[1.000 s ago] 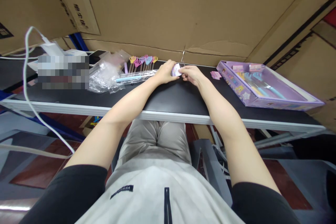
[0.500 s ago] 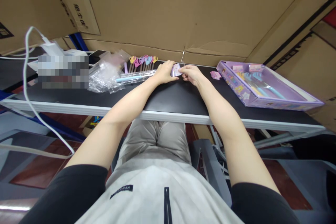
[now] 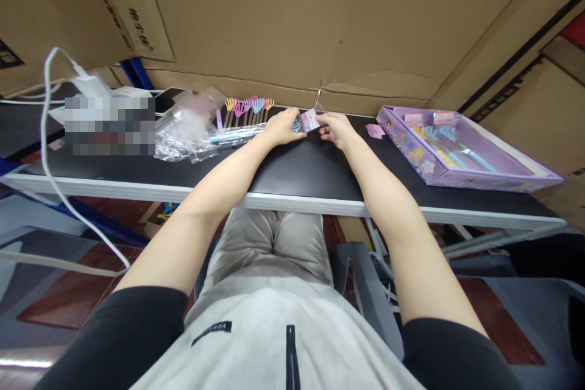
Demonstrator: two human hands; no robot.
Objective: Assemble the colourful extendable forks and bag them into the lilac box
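Observation:
A light-blue back scratcher [image 3: 234,136] in a clear plastic sleeve lies across the table under my left hand [image 3: 280,128]. My left fingers are closed around it near its claw head [image 3: 296,126], which shows past my fingertips. Beyond the claw, a small pink-and-purple printed card [image 3: 310,120] sits at the sleeve's end. My right hand [image 3: 337,129] pinches the card's right edge between thumb and fingers. Whether the card is inside the sleeve or over it, I cannot tell.
Several back scratchers with coloured claw heads [image 3: 250,106] lie behind my left hand. Clear plastic sleeves [image 3: 183,134] are heaped to the left. Pink cards [image 3: 375,131] lie beside a purple display box [image 3: 457,180] holding wrapped scratchers. A white cable [image 3: 44,134] hangs at left; cardboard [image 3: 292,24] walls the back.
The wrapped back scratcher and its card have shifted a little to the right. Its blue claw head now shows between my left hand and the card.

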